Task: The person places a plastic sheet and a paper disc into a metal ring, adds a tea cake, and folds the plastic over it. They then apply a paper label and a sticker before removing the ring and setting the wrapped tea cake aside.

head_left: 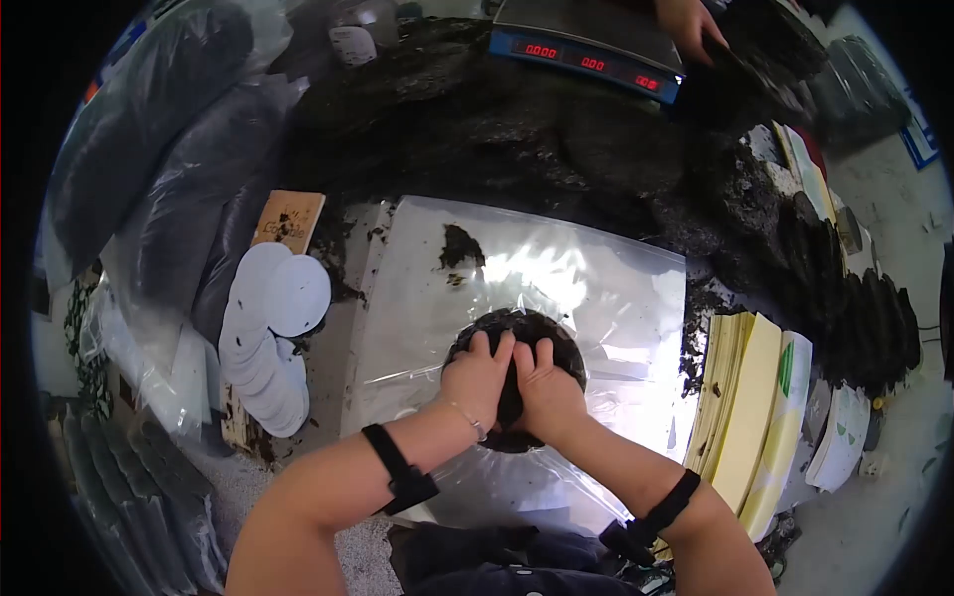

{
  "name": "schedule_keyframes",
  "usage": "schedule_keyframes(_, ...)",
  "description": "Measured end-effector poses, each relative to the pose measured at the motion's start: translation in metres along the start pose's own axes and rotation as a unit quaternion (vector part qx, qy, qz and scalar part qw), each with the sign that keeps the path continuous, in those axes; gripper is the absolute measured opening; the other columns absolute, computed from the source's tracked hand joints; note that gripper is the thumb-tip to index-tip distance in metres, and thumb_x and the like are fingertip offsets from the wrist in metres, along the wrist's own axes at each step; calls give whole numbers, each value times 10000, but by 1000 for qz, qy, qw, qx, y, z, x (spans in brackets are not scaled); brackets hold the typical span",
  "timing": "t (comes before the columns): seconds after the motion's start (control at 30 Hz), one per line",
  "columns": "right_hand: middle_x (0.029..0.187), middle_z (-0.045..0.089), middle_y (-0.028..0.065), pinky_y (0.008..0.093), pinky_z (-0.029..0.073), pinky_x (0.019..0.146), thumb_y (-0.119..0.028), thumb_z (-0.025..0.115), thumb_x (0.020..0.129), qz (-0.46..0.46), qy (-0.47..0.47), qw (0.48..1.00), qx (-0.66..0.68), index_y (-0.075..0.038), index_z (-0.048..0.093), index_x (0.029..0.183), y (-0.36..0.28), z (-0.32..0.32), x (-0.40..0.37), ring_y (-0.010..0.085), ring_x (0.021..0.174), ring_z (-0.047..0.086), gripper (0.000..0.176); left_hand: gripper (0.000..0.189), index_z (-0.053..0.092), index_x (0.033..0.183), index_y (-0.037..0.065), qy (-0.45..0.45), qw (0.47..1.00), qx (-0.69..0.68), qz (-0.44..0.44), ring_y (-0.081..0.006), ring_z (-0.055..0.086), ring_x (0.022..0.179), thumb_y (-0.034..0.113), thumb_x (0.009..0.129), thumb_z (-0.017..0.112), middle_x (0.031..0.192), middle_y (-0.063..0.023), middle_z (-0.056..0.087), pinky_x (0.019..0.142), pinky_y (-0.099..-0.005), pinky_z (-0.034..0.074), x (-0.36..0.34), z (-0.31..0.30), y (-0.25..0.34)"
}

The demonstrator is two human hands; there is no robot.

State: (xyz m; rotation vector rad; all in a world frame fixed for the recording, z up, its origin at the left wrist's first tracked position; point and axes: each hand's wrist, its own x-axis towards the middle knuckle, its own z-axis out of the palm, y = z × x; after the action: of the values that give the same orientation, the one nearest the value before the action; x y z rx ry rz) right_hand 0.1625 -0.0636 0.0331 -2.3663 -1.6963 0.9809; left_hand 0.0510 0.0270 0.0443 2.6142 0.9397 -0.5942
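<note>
A round, dark cake of what looks like dried seaweed (459, 348) lies on a stack of clear plastic bags (417, 308) in front of me. My left hand (475, 382) grips its left part with bent fingers, the fingertips near the middle. From the right, my right hand (549, 392) presses onto the same cake, fingers curled and close to the left ones. Both palms hide much of the cake's lower half. Above it on the plastic sits a small loose dark scrap (460, 246).
White paper discs (266, 343) overlap at the left beside a tan card (286, 221). A dark heap (447, 139) covers the back. Behind it stands a scale (586, 60) with red digits, near another person's hand (688, 25). Yellow packaging (740, 397) is stacked at right; filled bags (179, 149) lie left.
</note>
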Motion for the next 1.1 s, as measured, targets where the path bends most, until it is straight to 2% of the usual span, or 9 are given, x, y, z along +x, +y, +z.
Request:
schedule_keyframes(0.2,1110,692,223,519,550,944,-241,879,760,-102,39,977,185,-56,616,1343,25,-109,-6,420,1082,689,666,1135,316,1590,88,112,940,-305,100,-384,635,1088,366,688,948,1318,-211,497,920,-465,561,-51,-58,-27)
schedule_keyframes(0.33,1556,449,160,485,369,1189,-97,847,706,-51,470,855,-214,-179,468,1539,73,-185,79,359,1461,388,919,767,490,1494,66,486,837,-214,-135,-265,659,1001,228,841,859,1201,-179,639,836,-396,558,-37,-11,-88)
schedule_keyframes(0.37,1557,472,146,485,362,1199,-63,801,738,-69,447,863,-225,-178,502,1517,101,-185,107,345,1463,407,843,767,490,1494,66,491,834,-207,-143,-265,659,1001,228,841,859,1201,-179,639,836,-396,558,-32,-3,-100)
schedule_keyframes(0.43,1516,546,120,489,353,1210,8,695,797,-92,438,865,-228,-170,578,1461,137,-191,126,319,1438,469,697,610,554,1440,46,120,667,-712,-187,-176,670,829,129,888,800,876,-89,693,697,-306,541,-25,3,-123)
schedule_keyframes(0.57,1378,667,116,501,364,1198,115,542,793,-164,553,800,-165,-115,679,1345,65,-192,35,331,1357,562,613,524,590,1395,24,251,745,-615,-62,-130,648,693,62,902,766,699,-25,657,595,-250,499,-32,-21,-113)
schedule_keyframes(0.67,1338,691,137,573,420,1128,-65,684,861,-236,561,782,-136,-152,761,1205,26,-115,-53,360,1281,630,364,469,613,1370,20,327,804,-497,-11,-111,648,840,15,913,716,922,-25,707,825,-283,514,-70,-60,-77)
schedule_keyframes(0.73,1337,699,76,524,384,1176,-92,684,870,-261,490,826,-97,-208,776,1192,7,-40,-94,312,1316,605,354,432,633,1322,34,565,764,-311,9,-209,666,941,45,901,728,1011,-97,696,837,-354,536,-84,-46,-65)
schedule_keyframes(0.87,1561,514,63,540,273,1243,-92,674,841,-180,249,949,-64,-243,633,1420,7,14,-105,304,1474,435,600,395,639,1304,45,516,762,-389,43,-315,646,1089,100,917,699,1176,-147,671,973,-406,498,-109,-44,-52)
schedule_keyframes(1.1,1561,500,132,575,233,1256,-162,682,851,-208,190,958,-48,-130,624,1397,10,4,-112,357,1493,407,550,703,398,1610,339,288,923,14,255,-452,215,1554,604,976,549,1693,-153,287,1204,-730,90,-33,10,-6)
